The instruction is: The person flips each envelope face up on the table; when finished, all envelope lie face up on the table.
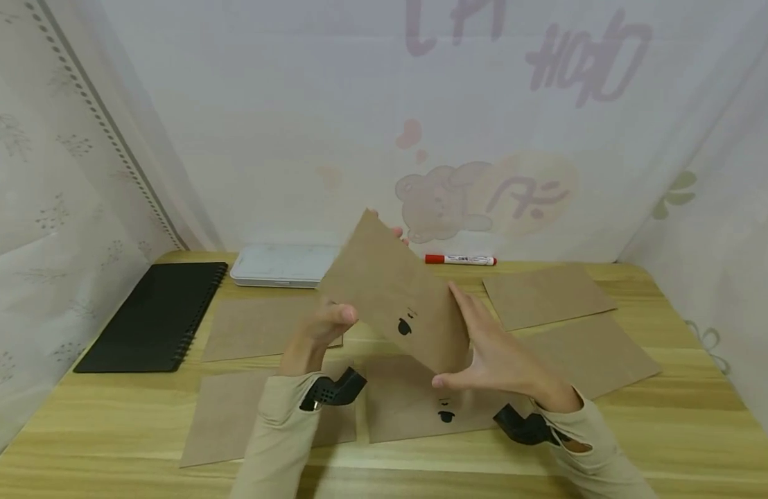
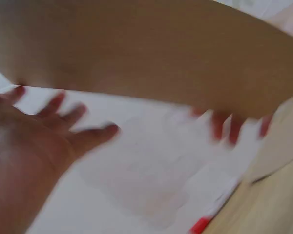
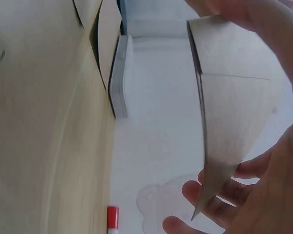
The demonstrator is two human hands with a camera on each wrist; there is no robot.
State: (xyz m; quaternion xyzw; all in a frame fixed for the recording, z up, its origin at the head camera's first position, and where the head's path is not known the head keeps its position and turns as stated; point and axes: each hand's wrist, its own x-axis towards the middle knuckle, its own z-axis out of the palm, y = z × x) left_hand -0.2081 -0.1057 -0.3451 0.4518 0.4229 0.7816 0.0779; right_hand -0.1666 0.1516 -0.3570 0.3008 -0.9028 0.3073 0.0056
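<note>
A brown kraft paper bag (image 1: pixel 390 291) is held tilted above the table, a small black print on its face. My right hand (image 1: pixel 499 353) grips its right end, thumb at the lower corner and fingers along the upper edge. In the right wrist view, a folded flap shows on the bag (image 3: pixel 229 97), and fingers curl behind its narrow end. My left hand (image 1: pixel 321 326) is at the bag's left end, thumb in front and fingertips behind. The blurred left wrist view shows the left hand (image 2: pixel 39 141) with fingers spread, close to the bag's edge.
Beneath the hands lies a printed paper bag (image 1: pixel 409 409). More bags lie at left (image 1: pixel 228 416) and right (image 1: pixel 549 294). A black spiral notebook (image 1: pixel 153 315), a pale flat case (image 1: pixel 284 265) and a red-capped marker (image 1: pixel 461 260) lie farther back. Printed curtains surround the wooden table (image 1: pixel 421 471).
</note>
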